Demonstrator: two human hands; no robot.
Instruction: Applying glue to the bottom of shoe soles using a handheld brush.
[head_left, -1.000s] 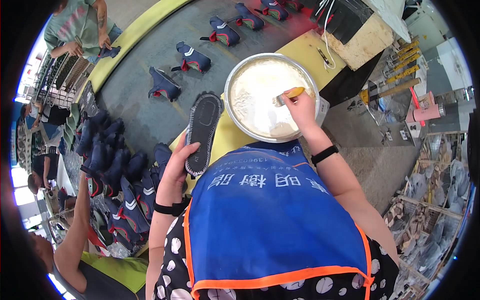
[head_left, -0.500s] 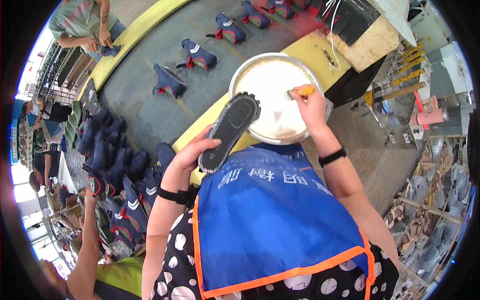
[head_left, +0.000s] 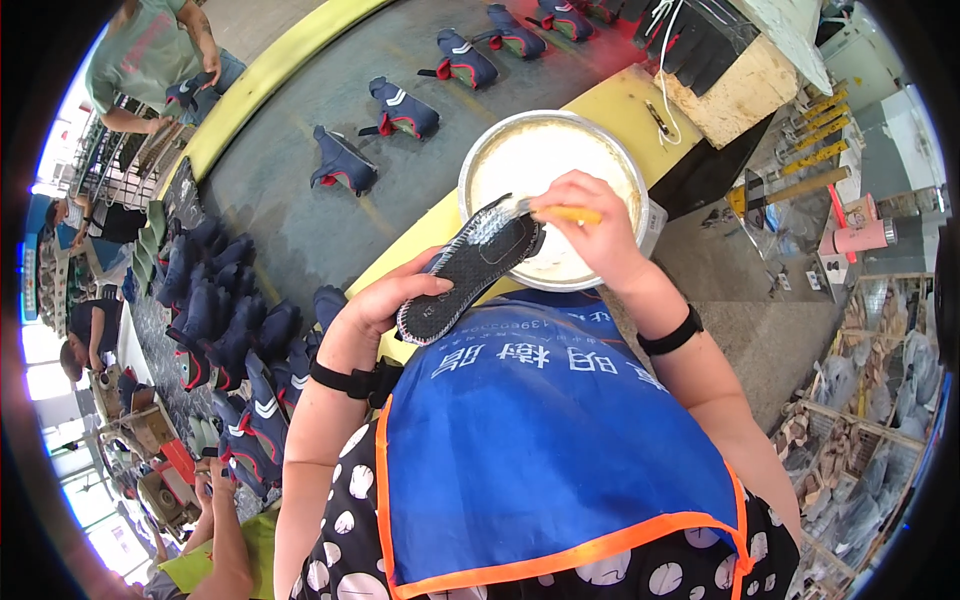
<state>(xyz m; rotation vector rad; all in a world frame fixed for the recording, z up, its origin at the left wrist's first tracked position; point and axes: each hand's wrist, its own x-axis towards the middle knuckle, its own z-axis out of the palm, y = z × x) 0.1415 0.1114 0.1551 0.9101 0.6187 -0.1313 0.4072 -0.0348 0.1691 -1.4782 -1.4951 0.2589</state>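
Observation:
My left hand [head_left: 385,295] grips a shoe upper [head_left: 455,290], its flat black underside turned up and edged with pale stitching. My right hand [head_left: 595,225] is closed round the yellow handle of a small brush [head_left: 568,213]. The brush's tip touches the front part of the underside, where a wet white smear shows. Beneath and behind both stands a wide round metal basin [head_left: 640,200] of creamy white liquid. The side of the shoe upper facing away is mostly hidden.
Several navy boots [head_left: 405,108] with red trim lie spaced along the dark conveyor belt [head_left: 300,190]. More navy boots [head_left: 215,280] are heaped at the left. A yellow ledge [head_left: 610,100] runs along the belt. Co-workers [head_left: 150,60] are at the far left and lower left.
My right hand brought the brush from the basin leftward onto the shoe upper's underside, leaving a white smear. The far co-worker's hands moved apart, and the lower-left co-worker's raised arm came down.

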